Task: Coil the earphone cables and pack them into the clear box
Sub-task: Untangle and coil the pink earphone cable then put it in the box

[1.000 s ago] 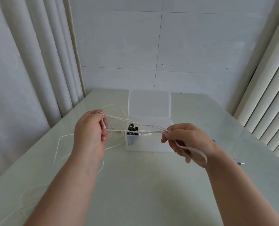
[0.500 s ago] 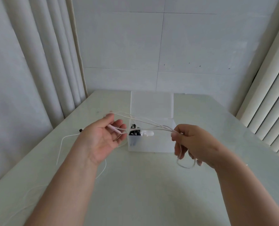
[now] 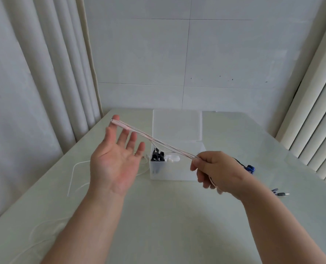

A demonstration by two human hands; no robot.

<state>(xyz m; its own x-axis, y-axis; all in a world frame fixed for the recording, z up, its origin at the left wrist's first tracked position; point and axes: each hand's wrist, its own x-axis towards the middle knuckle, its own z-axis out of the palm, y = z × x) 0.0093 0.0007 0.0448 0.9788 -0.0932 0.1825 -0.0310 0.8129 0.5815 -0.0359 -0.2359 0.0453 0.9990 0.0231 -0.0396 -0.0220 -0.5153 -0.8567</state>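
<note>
A pale pink-white earphone cable [image 3: 156, 142], folded into several strands, stretches taut between my hands above the table. My left hand [image 3: 116, 159] is raised, palm up with fingers spread, and the loop end of the cable hooks over its index fingertip. My right hand [image 3: 217, 170] pinches the other end of the bundle, and a bit of cable hangs below its fingers. Behind the cable stands the clear box [image 3: 175, 168] with its lid tipped back; a black coiled earphone [image 3: 157, 156] and a white one [image 3: 172, 159] lie inside.
A loose white cable [image 3: 72, 176] trails over the table at the left, down toward the near edge. A blue-and-black earphone [image 3: 249, 168] and a jack plug [image 3: 281, 193] lie right of my right wrist. Curtains hang on both sides; a wall stands behind the table.
My left hand opened, rose and moved left, pulling the cable loops out longer and taut on its index fingertip. My right hand stayed by the box, still pinching its end.
</note>
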